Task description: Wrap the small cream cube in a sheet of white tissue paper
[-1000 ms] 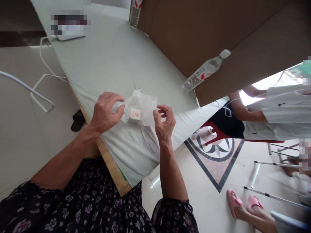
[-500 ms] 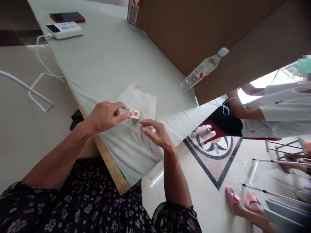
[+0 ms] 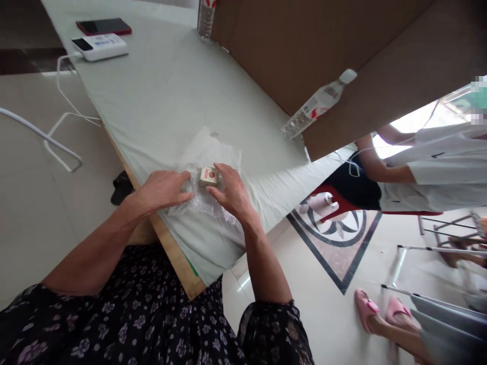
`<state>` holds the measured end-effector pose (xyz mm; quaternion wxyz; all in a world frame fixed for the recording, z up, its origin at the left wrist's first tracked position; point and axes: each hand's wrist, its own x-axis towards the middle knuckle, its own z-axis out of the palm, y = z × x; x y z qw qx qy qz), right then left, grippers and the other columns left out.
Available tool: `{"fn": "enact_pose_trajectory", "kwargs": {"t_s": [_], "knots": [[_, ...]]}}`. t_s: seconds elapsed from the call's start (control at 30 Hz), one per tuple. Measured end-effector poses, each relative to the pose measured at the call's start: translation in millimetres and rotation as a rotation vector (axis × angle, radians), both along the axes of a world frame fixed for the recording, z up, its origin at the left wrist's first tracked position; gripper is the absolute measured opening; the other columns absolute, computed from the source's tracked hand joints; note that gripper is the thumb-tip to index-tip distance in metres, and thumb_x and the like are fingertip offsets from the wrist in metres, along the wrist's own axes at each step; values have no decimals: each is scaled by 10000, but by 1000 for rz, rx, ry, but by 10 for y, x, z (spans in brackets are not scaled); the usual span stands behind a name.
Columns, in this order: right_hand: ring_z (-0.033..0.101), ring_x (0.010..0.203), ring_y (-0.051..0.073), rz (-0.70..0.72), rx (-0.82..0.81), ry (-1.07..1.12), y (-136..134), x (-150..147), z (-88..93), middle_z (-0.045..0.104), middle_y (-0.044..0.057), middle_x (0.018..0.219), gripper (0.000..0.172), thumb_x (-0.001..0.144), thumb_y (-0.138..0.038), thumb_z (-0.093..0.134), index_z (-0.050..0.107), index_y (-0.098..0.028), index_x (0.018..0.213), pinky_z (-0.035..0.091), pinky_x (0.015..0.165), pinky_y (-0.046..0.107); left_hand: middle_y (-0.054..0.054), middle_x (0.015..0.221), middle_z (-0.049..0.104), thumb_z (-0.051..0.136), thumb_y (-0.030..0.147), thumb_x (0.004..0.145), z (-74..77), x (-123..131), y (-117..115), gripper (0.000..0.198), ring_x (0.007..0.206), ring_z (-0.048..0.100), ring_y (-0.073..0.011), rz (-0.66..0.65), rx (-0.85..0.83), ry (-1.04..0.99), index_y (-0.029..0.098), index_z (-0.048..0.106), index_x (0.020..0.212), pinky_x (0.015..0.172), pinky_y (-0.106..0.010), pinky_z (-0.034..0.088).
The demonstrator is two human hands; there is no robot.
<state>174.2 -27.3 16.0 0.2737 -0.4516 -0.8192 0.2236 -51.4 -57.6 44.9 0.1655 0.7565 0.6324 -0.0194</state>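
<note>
A small cream box (image 3: 209, 176) with red print sits on a sheet of clear bubble wrap (image 3: 194, 203), which lies on the cloth-covered table near its front corner. To the box's left, my left hand (image 3: 165, 188) rests on the wrap with thumb and fingers apart, not touching the box. On the other side, my right hand (image 3: 230, 192) has its fingers spread, with thumb and index close around the box's right edge. Whether those fingertips touch the box I cannot tell.
A clear bottle with a red label (image 3: 318, 105) leans by a large cardboard panel (image 3: 274, 56); another bottle (image 3: 206, 19) stands farther back. A phone (image 3: 104, 26) and a white power bank (image 3: 99, 47) with a cable lie far left. A person (image 3: 399, 165) sits at right.
My left hand has come off the box and moved left onto the bubble wrap. My right hand has moved up and left to the box. The wrap now spreads wider around it.
</note>
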Motion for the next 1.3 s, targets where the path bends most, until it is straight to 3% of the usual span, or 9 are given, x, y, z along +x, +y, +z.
{"fn": "enact_pose_trajectory", "kwargs": {"t_s": [0.13,0.3,0.4,0.53,0.63,0.8,0.93,1.07,1.3], "knots": [[658,1284,282,-87,30,28,92,65,-119,724,120,1369,456,894,-282,694,659,-231,1346,505,1132,494,-81,924,795,623,494,867,5,10,1,448,928,747,-356,21,-28,6,241,699,1228,766,-374,489],[660,1212,286,-456,126,120,252,685,-193,708,136,1347,506,856,-325,666,626,-228,1351,540,1043,509,-81,916,797,625,507,862,-45,4,9,450,908,745,-340,33,5,19,249,702,1222,745,-360,487],[663,1179,318,-573,96,44,305,971,-251,721,168,1274,510,791,-302,674,651,-185,1287,520,1051,559,-71,885,791,602,492,877,-73,-9,-1,409,886,743,-332,40,26,-5,251,715,1187,744,-361,491],[605,1299,356,-685,273,16,175,961,-272,661,186,1388,401,836,-329,646,686,-206,1215,454,1102,627,-69,867,780,572,443,896,-104,-54,-12,355,886,736,-329,53,43,-65,248,742,1140,763,-380,511],[632,1279,320,-613,399,27,-1,763,-222,695,125,1343,243,929,-329,579,712,-261,1121,449,1112,602,-74,904,767,573,408,905,-150,-115,21,312,892,725,-300,90,149,-200,246,762,1093,808,-391,540],[674,1220,301,-278,275,-64,-177,439,-187,748,98,1302,198,958,-347,620,738,-270,1097,482,1086,533,-161,1234,714,630,342,861,-271,-206,169,196,1234,650,-348,239,366,-391,212,777,867,1042,-484,539],[630,1335,312,-117,149,-127,-223,294,-208,695,113,1443,290,973,-390,666,730,-264,1226,467,1125,522,-99,1135,754,605,317,856,-293,-178,292,193,1052,698,-274,206,263,-491,227,775,841,1008,-451,565],[594,1400,320,-47,75,-199,-193,215,-219,653,119,1510,356,985,-412,666,709,-263,1305,452,1158,539,-83,981,787,592,279,850,-289,-75,427,206,913,703,-262,224,235,-423,236,792,868,894,-394,563],[571,1430,329,-91,43,-211,68,195,-272,642,143,1517,399,965,-423,690,703,-235,1316,439,1183,548,-125,1115,726,661,241,834,-375,39,517,174,1064,663,-316,373,401,-346,231,769,970,977,-462,541]]}}
